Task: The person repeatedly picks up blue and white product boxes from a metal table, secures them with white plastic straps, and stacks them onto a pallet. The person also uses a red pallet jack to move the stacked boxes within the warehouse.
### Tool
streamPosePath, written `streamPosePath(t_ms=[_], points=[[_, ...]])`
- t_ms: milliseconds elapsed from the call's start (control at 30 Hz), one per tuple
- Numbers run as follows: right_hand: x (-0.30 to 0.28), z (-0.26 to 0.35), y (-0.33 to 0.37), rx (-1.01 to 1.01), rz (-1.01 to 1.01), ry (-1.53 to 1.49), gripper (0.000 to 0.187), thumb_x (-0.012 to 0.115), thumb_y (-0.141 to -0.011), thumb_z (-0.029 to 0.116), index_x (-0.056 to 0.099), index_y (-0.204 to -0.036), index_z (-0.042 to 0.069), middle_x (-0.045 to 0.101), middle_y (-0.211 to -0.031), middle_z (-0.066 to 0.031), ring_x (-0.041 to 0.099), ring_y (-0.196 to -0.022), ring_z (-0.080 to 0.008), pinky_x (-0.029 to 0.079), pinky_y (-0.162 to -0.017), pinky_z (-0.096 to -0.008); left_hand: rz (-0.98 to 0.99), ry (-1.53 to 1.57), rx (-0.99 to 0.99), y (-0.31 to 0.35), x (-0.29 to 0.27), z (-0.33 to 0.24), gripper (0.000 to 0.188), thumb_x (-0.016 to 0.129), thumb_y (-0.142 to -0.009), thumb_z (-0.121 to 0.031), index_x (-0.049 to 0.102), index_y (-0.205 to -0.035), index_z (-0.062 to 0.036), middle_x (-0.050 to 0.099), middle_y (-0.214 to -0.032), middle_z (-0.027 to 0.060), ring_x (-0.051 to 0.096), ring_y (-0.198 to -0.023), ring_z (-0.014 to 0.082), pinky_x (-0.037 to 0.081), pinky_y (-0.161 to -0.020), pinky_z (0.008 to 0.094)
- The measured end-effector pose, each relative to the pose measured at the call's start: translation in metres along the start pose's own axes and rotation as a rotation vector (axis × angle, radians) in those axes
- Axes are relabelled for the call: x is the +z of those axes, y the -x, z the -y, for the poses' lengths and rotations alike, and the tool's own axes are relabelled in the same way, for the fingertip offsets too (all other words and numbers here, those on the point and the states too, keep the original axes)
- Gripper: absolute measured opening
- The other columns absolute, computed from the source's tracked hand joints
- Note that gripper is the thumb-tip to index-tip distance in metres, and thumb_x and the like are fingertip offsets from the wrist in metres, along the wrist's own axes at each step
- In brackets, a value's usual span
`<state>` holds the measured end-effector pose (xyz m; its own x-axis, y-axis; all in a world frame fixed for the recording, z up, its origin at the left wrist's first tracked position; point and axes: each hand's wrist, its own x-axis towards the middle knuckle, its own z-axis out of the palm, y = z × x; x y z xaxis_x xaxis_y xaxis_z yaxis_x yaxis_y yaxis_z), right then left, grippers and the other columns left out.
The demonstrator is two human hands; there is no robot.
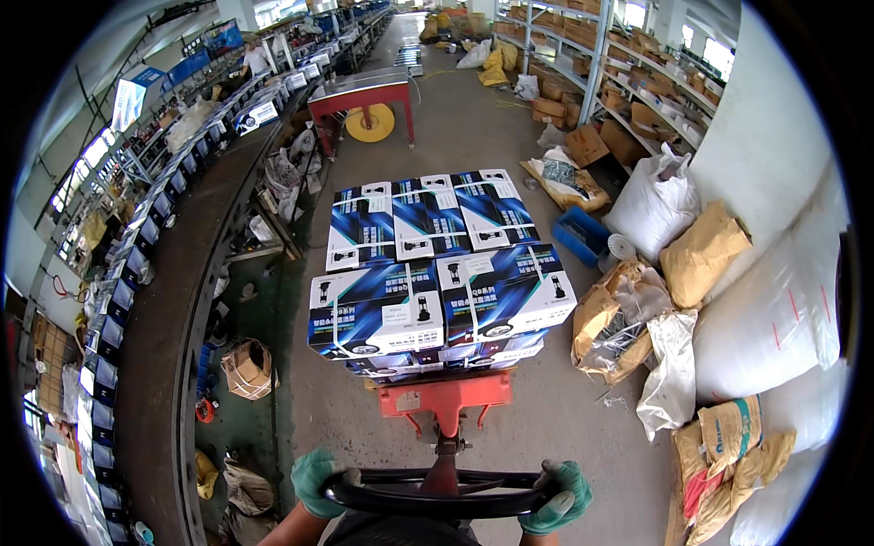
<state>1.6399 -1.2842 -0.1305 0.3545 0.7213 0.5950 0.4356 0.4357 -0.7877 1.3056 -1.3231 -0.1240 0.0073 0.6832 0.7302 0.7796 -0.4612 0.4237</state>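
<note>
My left hand (316, 482), in a green glove, is wrapped round the left end of a black looped handle (410, 502). Round the right end of the same handle closes my right hand (559, 499), gloved alike. The handle joins the red body of a pallet jack (446, 398). On its forks ride stacked blue-and-white cartons (375, 311), bound with white straps, in at least two layers. Pictures of a black device are printed on their tops. The pallet beneath is mostly hidden by the load.
A long conveyor (150, 364) lined with dark units runs along the left. Ahead stands a red-legged table (364, 89) beside a yellow disc (370, 123). White sacks (654, 202), an open bag of metal parts (614, 328), a blue bin (580, 236) and shelves (628, 91) flank the right side.
</note>
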Motion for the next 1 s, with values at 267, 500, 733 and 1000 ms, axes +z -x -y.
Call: streamPosePath(t_ms=[267, 500, 733, 1000], points=[[-0.002, -0.014, -0.013, -0.052, 0.121, 0.042, 0.042, 0.043, -0.097, 0.034, 0.068, -0.081, 0.003, 0.047, -0.053, -0.0036, 0.050, -0.046, -0.0193, 0.038, -0.046, -0.0338, -0.075, 0.015, 0.009, 0.030, 0.022, 0.017, 0.017, 0.075, -0.077, -0.004, 0.062, -0.087, -0.0008, 0.058, -0.069, 0.0087, 0.057, -0.056, 0.0180, 0.045, -0.049, 0.0297], [0.006, -0.037, 0.051, -0.149, 0.195, 0.059, 0.025, 0.051, -0.087, 0.024, 0.065, -0.077, 0.006, 0.050, -0.058, -0.0063, 0.050, -0.050, -0.0264, 0.038, -0.048, -0.0386, -0.232, 0.166, -0.069, 0.052, 0.067, 0.095, 0.020, 0.077, -0.073, -0.009, 0.064, -0.088, -0.0035, 0.059, -0.069, 0.0059, 0.058, -0.056, 0.0192, 0.045, -0.053, 0.0305], [0.017, -0.092, 0.083, 0.018, -0.033, 0.038, 0.054, 0.042, -0.097, 0.040, 0.065, -0.072, -0.003, 0.057, -0.060, -0.0099, 0.053, -0.049, -0.0177, 0.040, -0.048, -0.0313, -0.158, 0.187, -0.001, 0.082, 0.097, 0.088, 0.029, 0.082, -0.067, -0.003, 0.062, -0.087, -0.0092, 0.057, -0.066, 0.0045, 0.056, -0.052, 0.0181, 0.043, -0.049, 0.0299], [0.015, -0.152, 0.087, 0.036, -0.107, -0.008, 0.064, 0.037, -0.099, 0.049, 0.068, -0.076, -0.003, 0.056, -0.058, -0.0074, 0.053, -0.052, -0.0160, 0.040, -0.051, -0.0307, -0.125, 0.111, 0.181, 0.106, 0.127, 0.081, 0.032, 0.086, -0.066, -0.010, 0.061, -0.086, -0.0131, 0.057, -0.070, 0.0065, 0.056, -0.055, 0.0267, 0.041, -0.049, 0.0373]])
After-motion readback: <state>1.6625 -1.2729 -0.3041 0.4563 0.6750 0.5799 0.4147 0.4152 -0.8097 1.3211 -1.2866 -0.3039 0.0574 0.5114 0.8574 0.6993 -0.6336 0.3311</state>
